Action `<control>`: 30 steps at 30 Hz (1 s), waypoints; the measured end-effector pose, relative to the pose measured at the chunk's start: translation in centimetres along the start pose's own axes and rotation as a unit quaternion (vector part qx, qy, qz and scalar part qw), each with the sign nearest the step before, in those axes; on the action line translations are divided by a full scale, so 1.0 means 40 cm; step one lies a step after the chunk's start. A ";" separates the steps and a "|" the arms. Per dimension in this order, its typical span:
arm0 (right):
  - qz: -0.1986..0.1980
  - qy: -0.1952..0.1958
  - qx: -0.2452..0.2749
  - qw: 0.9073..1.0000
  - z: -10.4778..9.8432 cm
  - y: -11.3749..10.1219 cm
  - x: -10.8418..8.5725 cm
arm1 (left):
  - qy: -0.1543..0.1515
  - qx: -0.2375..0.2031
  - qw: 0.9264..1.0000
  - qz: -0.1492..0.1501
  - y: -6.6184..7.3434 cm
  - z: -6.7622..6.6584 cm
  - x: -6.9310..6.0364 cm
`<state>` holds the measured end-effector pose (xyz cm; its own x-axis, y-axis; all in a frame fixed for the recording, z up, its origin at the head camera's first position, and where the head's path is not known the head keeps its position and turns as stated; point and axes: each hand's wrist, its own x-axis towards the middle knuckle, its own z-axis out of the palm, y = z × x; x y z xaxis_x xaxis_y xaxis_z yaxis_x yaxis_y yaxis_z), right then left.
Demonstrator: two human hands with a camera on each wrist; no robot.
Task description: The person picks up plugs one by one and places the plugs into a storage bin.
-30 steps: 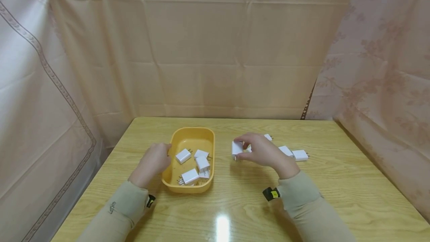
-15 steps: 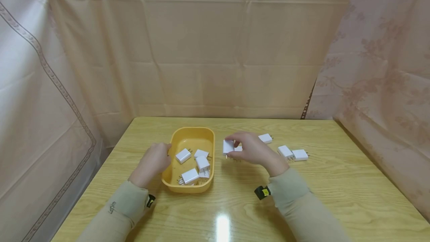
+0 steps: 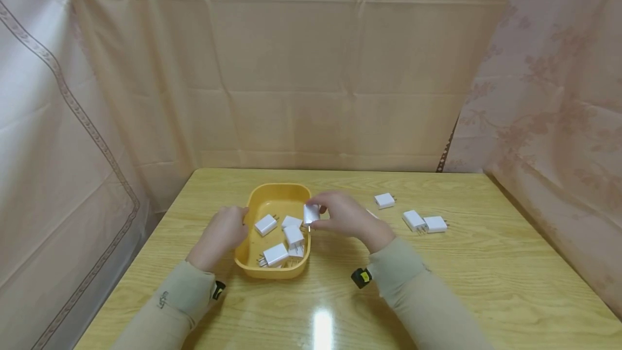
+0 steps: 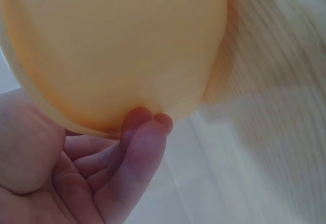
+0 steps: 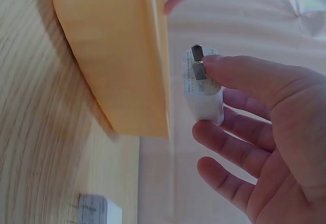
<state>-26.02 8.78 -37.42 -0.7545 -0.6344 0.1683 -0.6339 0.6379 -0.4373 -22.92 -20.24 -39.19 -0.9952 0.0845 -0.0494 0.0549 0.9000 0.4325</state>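
Note:
My left hand (image 3: 221, 236) grips the left rim of a yellow plastic bin (image 3: 272, 274). In the left wrist view its fingers curl at the bin's wall (image 4: 117, 46). Several white charger adapters with metal prongs lie jumbled inside, one near the left (image 3: 265, 224). At the bin's right rim, my right hand (image 3: 342, 216) pinches another white charger adapter (image 3: 311, 214) between thumb and fingers. The right wrist view shows that adapter's two flat prongs and printed face (image 5: 204, 94), held just above and outside the bin's edge.
To the right on the wooden table (image 3: 486, 285) lie more white adapters: one farther back (image 3: 385, 200) and two touching each other (image 3: 413, 221). A sliver of another shows behind my right hand. Cloth curtains (image 3: 311, 69) hang around the table.
My right hand has carried its adapter leftward, from over the table to the bin's right rim. The adapters on the right are less covered now. The left hand and bin stay put.

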 end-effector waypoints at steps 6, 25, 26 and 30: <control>-0.020 -0.020 -0.017 0.999 0.017 -0.026 0.028 | -0.002 -0.003 1.000 -0.004 0.001 0.000 -0.001; -0.023 -0.050 -0.012 0.998 0.056 -0.080 0.075 | -0.012 -0.015 1.000 -0.015 -0.001 0.001 0.001; -0.024 -0.050 -0.010 0.998 0.056 -0.081 0.075 | -0.012 -0.015 1.000 -0.016 -0.001 0.001 0.001; -0.028 -0.051 -0.010 0.998 0.059 -0.086 0.078 | -0.012 -0.013 1.000 -0.016 -0.002 0.000 0.001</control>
<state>-25.80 3.57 -37.47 -0.6965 -0.7105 0.1005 -0.6793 0.6079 -0.4111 -22.95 -20.30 -39.24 -0.9942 0.0665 -0.0851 0.0207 0.8908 0.4539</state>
